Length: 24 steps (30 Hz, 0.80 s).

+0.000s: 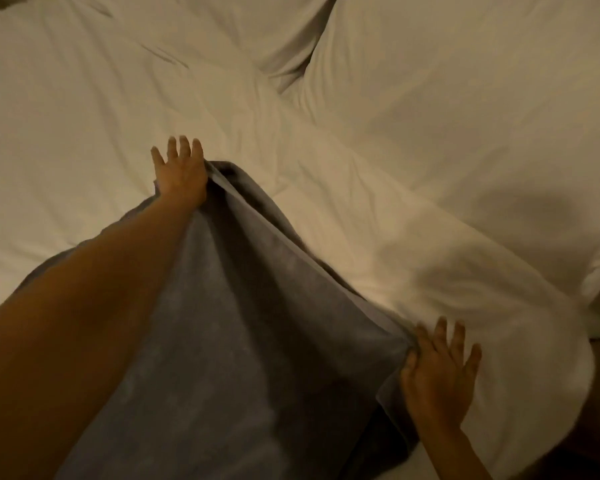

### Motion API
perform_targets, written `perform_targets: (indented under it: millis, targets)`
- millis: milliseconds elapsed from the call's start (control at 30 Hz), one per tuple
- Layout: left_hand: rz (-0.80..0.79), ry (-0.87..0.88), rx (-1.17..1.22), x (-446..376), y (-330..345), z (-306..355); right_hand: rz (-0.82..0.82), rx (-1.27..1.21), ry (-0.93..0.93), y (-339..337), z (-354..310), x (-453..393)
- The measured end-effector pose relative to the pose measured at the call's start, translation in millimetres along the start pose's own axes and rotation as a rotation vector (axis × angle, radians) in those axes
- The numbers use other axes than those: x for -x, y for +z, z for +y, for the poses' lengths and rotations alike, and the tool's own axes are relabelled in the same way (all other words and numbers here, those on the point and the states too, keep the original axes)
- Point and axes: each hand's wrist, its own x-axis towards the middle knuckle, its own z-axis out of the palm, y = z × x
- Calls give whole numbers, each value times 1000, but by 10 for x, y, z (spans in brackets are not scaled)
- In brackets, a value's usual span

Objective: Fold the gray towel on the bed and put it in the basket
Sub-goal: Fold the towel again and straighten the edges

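Both hands, the left hand (181,169) and right hand (439,372), pinch 2 corners of the gray towel (243,323) with their other fingers spread, so pull it tight and lay it flat on the bed (84,116) before folding.

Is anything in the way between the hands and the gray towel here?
No. Both the left hand and right hand already hold the gray towel by its far corners over the bed. No basket is in view.

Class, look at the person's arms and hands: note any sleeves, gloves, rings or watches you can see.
Both hands, left and right, are bare, with no gloves. No rings or watch show, though the dim, blurred picture could hide small ones. Both forearms are uncovered; no sleeves reach into view.
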Motion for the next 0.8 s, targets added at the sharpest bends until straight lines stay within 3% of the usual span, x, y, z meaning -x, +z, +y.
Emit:
perform_targets:
  millis: [167, 300, 400, 500, 800]
  targets:
    - [81, 69, -95, -419, -298, 269, 53, 31, -20, 6, -13, -211]
    - [10, 100, -159, -400, -79, 455, -66, 9, 9, 175, -12, -239]
    - [-30, 119, -108, -194, 248, 636, -70, 24, 51, 251, -89, -198]
    - [-23, 152, -13, 89, 524, 772, -34, 64, -48, 279, -250, -110]
    - [-192, 187, 224, 494, 1090, 629, -165, 58, -134, 608, -114, -31]
